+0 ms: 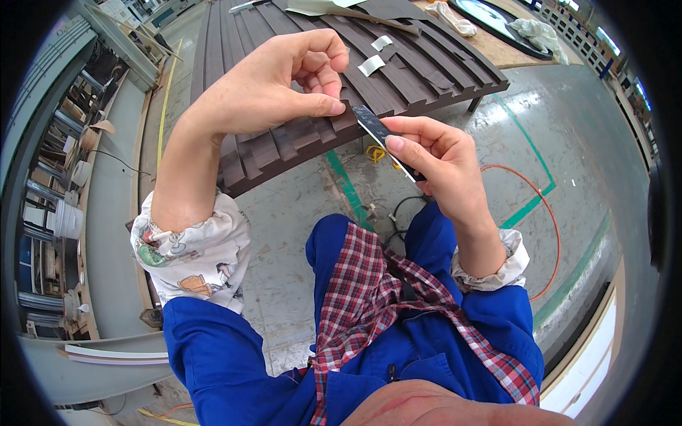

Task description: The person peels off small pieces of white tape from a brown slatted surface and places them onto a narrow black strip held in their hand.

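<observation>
My right hand pinches a narrow dark strip with a white edge and faint markings. The strip slants up and left above the end of a ribbed dark brown panel. At the strip's far end, the thumb and fingertips of my left hand close on a small brown piece. Whether that piece is part of the strip cannot be told. My left index finger is curled above the thumb. Two small whitish scraps lie on the panel's ribs just beyond my hands.
Sheet material and a knife-like tool rest on the panel's far part. Behind it, a board carries a dark-rimmed oval glass and crumpled cloths. An orange hose curves across the floor at right. Shelving with rolls stands left.
</observation>
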Motion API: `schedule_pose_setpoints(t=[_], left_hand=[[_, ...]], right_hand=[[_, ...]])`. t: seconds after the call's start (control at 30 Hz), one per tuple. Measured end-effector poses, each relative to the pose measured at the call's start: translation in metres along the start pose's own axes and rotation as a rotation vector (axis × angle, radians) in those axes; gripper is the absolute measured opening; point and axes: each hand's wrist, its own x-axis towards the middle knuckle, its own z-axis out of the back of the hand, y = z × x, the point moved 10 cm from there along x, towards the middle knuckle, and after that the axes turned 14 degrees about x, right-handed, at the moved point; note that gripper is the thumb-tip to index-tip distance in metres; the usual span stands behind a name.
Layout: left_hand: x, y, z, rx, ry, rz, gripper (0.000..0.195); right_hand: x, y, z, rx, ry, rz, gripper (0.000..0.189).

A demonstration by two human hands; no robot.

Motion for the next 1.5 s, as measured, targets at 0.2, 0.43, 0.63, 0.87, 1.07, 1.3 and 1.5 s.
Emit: schedule_pose_setpoints(t=[0.2, 0.43, 0.63, 0.87, 1.07, 1.3, 1.5], left_hand=[[0.000, 0.003, 0.000, -0.009, 0.002, 0.016, 0.029], [0.001, 0.001, 0.001, 0.005, -0.018, 0.003, 0.031], [0.000, 0.002, 0.002, -0.005, -0.017, 0.012, 0.032], [0.000, 0.001, 0.002, -0.026, -0.022, 0.012, 0.032], [-0.001, 0.003, 0.003, -0.047, -0.032, 0.018, 0.033], [-0.001, 0.005, 0.004, -0.034, -0.036, 0.017, 0.033], [-0.001, 0.004, 0.009, -0.101, -0.043, 0.006, 0.033]], right_hand=[[0.000, -0.002, 0.005, -0.019, -0.014, -0.125, 0.026], [-0.006, 0.003, -0.001, -0.002, -0.028, 0.142, 0.028], [-0.001, 0.007, -0.003, -0.029, -0.014, 0.104, 0.028], [0.002, 0.000, 0.001, -0.025, -0.010, -0.012, 0.026], [0.003, -0.001, 0.000, -0.017, -0.003, 0.003, 0.026], [0.004, 0.001, -0.011, -0.009, 0.034, 0.049, 0.025], [0.003, -0.003, -0.028, -0.063, 0.054, 0.087, 0.024]])
